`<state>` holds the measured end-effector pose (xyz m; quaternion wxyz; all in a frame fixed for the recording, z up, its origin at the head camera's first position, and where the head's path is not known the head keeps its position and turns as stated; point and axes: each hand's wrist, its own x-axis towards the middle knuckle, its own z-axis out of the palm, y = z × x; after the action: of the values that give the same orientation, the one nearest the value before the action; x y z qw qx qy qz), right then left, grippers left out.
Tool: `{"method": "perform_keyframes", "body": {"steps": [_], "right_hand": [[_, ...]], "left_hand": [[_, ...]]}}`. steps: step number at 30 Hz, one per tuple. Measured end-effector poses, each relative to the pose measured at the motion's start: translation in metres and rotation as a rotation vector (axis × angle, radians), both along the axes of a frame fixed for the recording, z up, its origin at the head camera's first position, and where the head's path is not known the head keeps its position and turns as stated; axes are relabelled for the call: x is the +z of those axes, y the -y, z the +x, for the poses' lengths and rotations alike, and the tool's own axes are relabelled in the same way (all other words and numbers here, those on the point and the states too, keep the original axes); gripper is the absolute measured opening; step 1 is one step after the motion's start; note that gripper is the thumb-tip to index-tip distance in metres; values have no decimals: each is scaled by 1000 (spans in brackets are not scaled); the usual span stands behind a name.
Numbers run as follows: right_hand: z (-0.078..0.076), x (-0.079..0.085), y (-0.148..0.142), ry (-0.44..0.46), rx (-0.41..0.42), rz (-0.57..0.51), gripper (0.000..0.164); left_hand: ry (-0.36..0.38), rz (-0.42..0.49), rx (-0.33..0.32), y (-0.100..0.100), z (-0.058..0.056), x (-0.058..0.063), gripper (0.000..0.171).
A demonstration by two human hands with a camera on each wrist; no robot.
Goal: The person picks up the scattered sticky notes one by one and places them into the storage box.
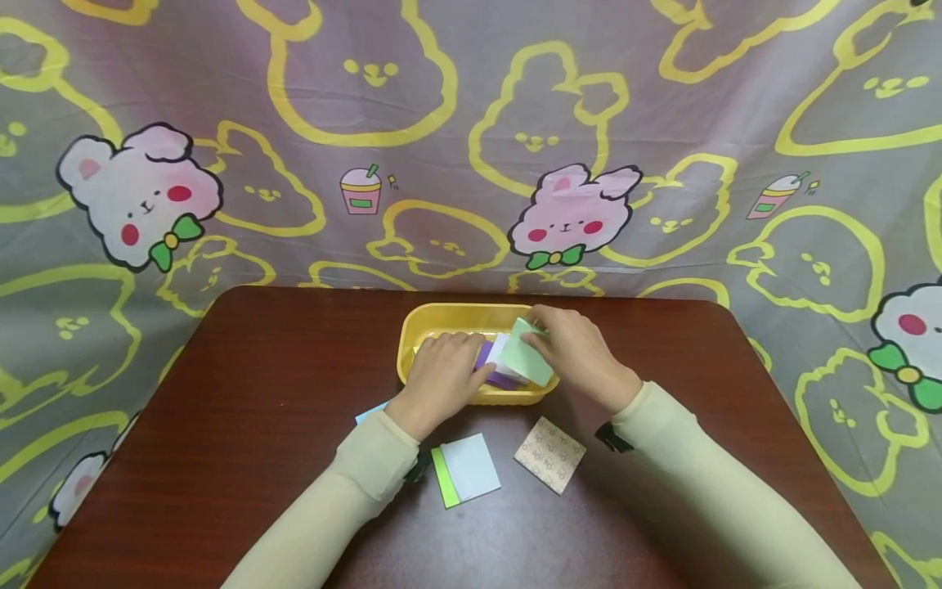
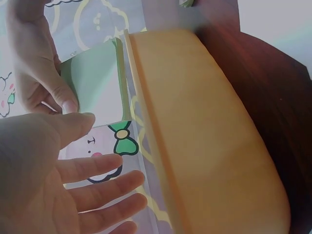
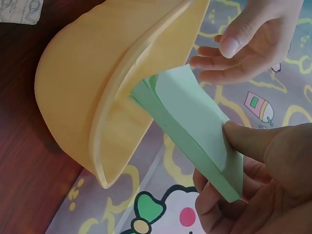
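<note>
My right hand (image 1: 577, 348) pinches a pale green sticky note pad (image 3: 195, 126) between thumb and fingers, over the right end of a yellow plastic basket (image 1: 478, 397). Under it in the head view show a white pad (image 1: 499, 352) and a purple pad (image 1: 482, 357) inside the basket. My left hand (image 1: 445, 372) is over the basket's left part and overlaps it in the head view. In the left wrist view the left hand's fingers (image 2: 105, 192) are spread and hold nothing, with the thumb near the green pad.
On the brown table (image 1: 280, 368) in front of the basket lie a light blue and lime green pad (image 1: 471, 468) and a patterned beige square pad (image 1: 550, 455). A blue piece (image 1: 370, 413) peeks out beside the left sleeve. Behind the table hangs a cartoon-print curtain (image 1: 471, 164).
</note>
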<state>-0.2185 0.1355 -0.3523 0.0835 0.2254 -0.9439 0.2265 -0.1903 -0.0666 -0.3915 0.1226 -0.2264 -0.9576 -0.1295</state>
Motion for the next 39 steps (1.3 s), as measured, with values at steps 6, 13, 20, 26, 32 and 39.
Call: {"method": "perform_keyframes", "body": {"steps": [6, 13, 20, 26, 32, 39], "right_hand": [[-4, -5, 8, 22, 1, 38, 20], [-7, -10, 15, 15, 10, 45, 22], [-10, -12, 21, 37, 18, 50, 24], [-13, -15, 25, 43, 5, 58, 22], [-16, -16, 27, 56, -6, 66, 23], [-18, -18, 32, 58, 9, 67, 23]], "left_hand": [[-19, -9, 3, 2, -1, 0, 40], [21, 0, 31, 5, -2, -1, 47], [38, -3, 40, 8, -5, -3, 46], [62, 0, 51, 10, -7, -3, 46], [66, -2, 57, 12, -9, -6, 45], [79, -20, 68, 13, -11, -6, 47]]}}
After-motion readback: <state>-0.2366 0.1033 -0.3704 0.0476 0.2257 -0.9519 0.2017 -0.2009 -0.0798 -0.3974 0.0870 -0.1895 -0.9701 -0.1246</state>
